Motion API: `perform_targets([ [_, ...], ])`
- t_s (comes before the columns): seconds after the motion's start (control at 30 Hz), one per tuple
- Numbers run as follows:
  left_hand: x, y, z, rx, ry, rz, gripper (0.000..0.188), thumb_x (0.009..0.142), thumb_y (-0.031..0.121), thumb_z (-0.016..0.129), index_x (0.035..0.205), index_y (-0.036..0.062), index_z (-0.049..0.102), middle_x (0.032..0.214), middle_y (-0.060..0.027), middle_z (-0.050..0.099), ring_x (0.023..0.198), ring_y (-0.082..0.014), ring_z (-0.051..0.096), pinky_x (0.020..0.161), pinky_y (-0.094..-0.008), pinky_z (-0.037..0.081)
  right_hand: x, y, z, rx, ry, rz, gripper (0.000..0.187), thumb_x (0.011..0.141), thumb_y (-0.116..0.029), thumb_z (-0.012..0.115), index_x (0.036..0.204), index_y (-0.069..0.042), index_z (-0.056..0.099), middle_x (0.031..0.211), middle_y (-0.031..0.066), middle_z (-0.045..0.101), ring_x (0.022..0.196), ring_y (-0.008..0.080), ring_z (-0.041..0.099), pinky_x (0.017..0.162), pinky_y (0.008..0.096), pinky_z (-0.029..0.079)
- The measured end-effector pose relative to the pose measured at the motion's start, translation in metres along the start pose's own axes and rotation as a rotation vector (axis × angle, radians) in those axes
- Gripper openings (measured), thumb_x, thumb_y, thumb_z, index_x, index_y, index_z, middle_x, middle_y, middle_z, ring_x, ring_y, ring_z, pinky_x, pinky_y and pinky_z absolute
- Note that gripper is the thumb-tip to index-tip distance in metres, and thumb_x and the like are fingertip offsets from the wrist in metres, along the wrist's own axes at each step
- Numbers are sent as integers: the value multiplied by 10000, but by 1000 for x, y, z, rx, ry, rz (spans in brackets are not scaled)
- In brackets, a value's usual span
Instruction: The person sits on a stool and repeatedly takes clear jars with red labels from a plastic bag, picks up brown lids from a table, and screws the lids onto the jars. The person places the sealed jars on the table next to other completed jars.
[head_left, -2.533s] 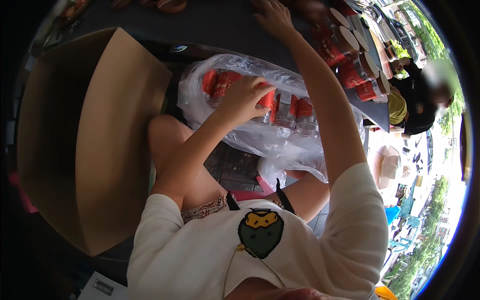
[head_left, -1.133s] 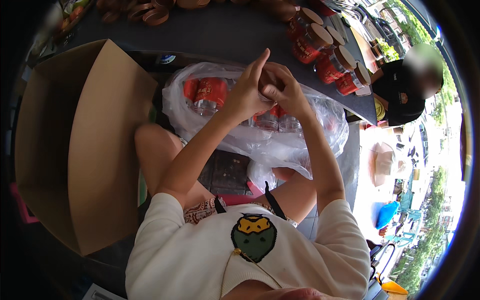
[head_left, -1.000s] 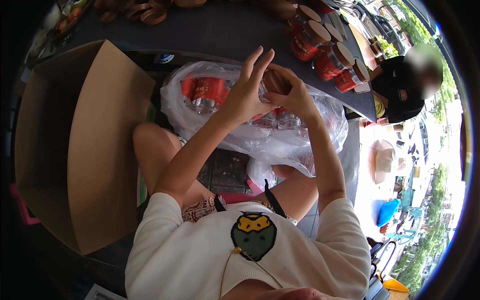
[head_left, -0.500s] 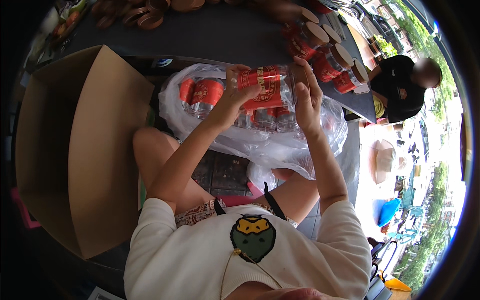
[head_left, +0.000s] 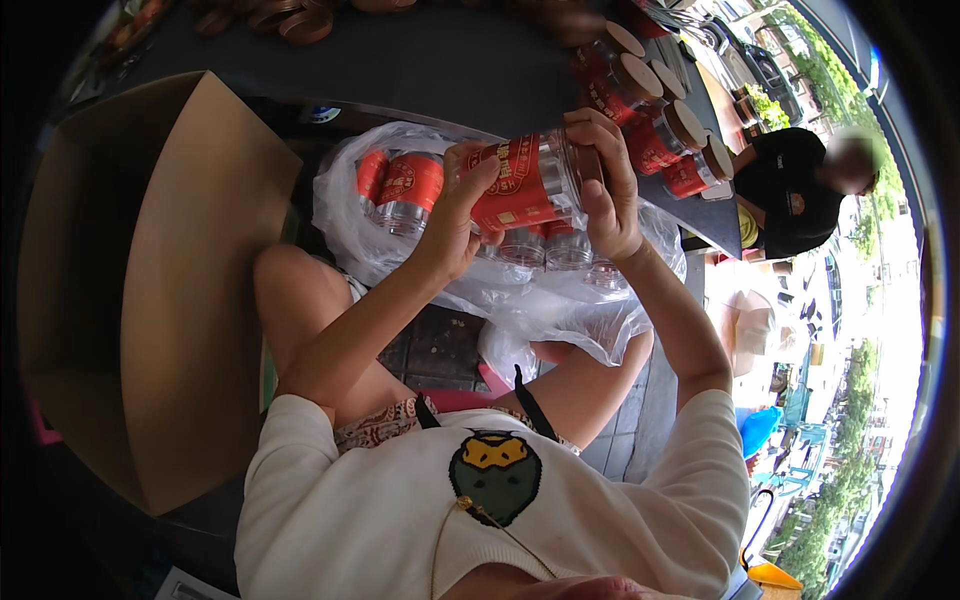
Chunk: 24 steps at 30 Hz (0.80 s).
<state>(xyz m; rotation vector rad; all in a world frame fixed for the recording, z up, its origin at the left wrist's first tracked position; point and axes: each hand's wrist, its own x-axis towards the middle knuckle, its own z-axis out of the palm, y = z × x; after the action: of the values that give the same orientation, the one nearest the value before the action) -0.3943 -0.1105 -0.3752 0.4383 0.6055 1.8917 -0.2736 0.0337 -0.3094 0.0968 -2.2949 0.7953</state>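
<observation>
A clear plastic jar (head_left: 520,185) with a red label lies tilted between my hands, above an open plastic bag. My left hand (head_left: 455,215) is wrapped round its base end, thumb along the label. At the other end my right hand (head_left: 612,190) grips the brown lid (head_left: 585,165), fingers curled over the far side and thumb on the near side. The lid sits on the jar's mouth; how tightly cannot be seen. Below, the clear bag (head_left: 350,225) holds several similar red-labelled jars (head_left: 412,188) lying side by side.
Several lidded jars (head_left: 665,140) stand at the right end of the dark table (head_left: 450,65). Loose brown lids (head_left: 305,25) lie along its far edge. A large open cardboard box (head_left: 200,300) stands at my left. Beyond the table, at right, is another person (head_left: 790,195) in black.
The jar has tipped, its lid end rising slightly. My right hand has gone from outstretched fingers beside the lid to a curled grip round it. The view has shifted slightly.
</observation>
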Motion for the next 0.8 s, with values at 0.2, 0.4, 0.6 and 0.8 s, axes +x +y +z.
perform_targets([
  [0.2, 15, -7, -19, 784, -33, 871, 509, 860, 241, 666, 1210, 92, 328, 1227, -166, 378, 1133, -241, 452, 897, -374, 450, 19, -18, 21, 661, 245, 622, 410, 983, -276, 457, 1300, -17, 462, 1090, 58, 576, 984, 128, 566, 869, 259, 445],
  [0.4, 10, -2, -2, 436, 54, 533, 450, 899, 315, 607, 1197, 98, 350, 1172, -114, 431, 1012, -176, 534, 740, -274, 489, 10, -13, 35, 480, 381, 504, 417, 957, -239, 472, 1285, 16, 500, 1293, 150, 526, 1120, 212, 545, 1005, 331, 397],
  [0.6, 19, 23, -31, -214, -130, -354, 433, 926, 464, 518, 1203, 143, 430, 841, -29, 631, 538, -125, 606, 385, -190, 433, 13, -19, 19, -163, -7, -180, 476, 754, -386, 710, 1098, -60, 662, 1149, 206, 514, 1021, 320, 561, 875, 376, 460],
  [0.8, 18, 7, -18, 440, 52, 324, 612, 915, 469, 547, 1304, 87, 268, 1220, -144, 430, 1007, -193, 581, 676, -256, 562, 15, 0, 16, 120, 63, 406, 458, 917, -351, 573, 1246, -45, 486, 1114, 150, 539, 1019, 240, 553, 899, 325, 420],
])
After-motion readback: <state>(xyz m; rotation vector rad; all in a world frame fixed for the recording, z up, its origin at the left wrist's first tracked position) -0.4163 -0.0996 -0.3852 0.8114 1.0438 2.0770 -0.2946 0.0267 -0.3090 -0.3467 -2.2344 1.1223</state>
